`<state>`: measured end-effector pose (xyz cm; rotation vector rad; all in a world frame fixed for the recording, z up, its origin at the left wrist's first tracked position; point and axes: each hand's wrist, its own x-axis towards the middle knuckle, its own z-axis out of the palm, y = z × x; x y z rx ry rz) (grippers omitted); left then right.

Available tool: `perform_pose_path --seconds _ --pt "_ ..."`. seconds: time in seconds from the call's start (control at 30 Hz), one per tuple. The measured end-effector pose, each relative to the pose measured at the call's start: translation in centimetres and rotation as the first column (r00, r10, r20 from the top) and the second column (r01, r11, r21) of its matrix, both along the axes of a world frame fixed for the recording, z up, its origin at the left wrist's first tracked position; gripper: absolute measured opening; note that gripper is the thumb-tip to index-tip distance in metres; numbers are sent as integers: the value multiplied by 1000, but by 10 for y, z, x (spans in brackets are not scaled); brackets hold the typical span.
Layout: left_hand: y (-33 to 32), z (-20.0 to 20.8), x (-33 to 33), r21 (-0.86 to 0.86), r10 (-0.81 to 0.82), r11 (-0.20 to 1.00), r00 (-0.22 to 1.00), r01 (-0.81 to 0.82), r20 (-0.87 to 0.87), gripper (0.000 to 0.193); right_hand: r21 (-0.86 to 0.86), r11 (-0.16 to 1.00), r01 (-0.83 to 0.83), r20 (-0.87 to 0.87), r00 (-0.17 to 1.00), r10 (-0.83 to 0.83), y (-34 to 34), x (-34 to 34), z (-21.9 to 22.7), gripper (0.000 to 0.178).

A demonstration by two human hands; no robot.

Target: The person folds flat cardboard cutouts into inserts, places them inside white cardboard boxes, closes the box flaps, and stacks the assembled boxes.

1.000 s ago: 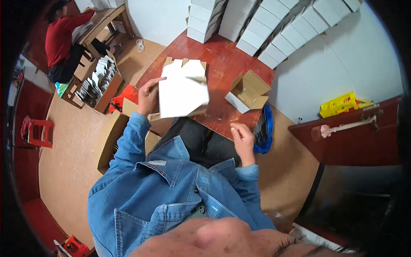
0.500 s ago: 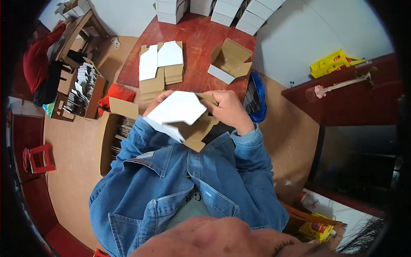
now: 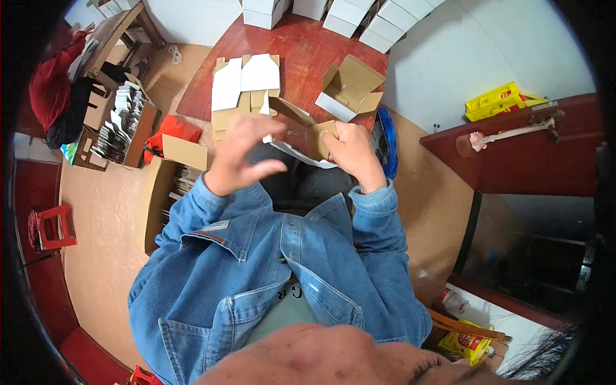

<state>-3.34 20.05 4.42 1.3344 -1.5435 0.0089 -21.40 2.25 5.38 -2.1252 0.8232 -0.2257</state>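
Over your lap, at the red table's (image 3: pixel 308 58) edge, your right hand (image 3: pixel 350 151) pinches 1 half-folded brown cardboard box (image 3: pixel 301 131), light, likely easily creased, so grip beside its folds, while your left hand (image 3: pixel 240 154) hovers loosely spread.

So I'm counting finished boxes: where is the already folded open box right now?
In the head view the folded open box sits on the red-brown table, right of the flat blanks, just beyond the right hand.

My right hand (image 3: pixel 350 153) grips matt brown cardboard, white outside: the half-folded box (image 3: pixel 301 131). Glossy red-brown wooden table (image 3: pixel 308 54) underneath; my blue denim sleeves (image 3: pixel 369 218) look rough.
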Motion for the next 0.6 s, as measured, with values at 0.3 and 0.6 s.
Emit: perform_pose_path --seconds 0.3,0.6 --pt "-8 -40 -21 121 214 958 927 -262 308 49 60 994 88 48 995 -91 -5 -1 -30 30" --pt "-18 -47 -36 273 490 733 763 -622 422 40 21 978 210 263 942 -208 0 12 -79 32"
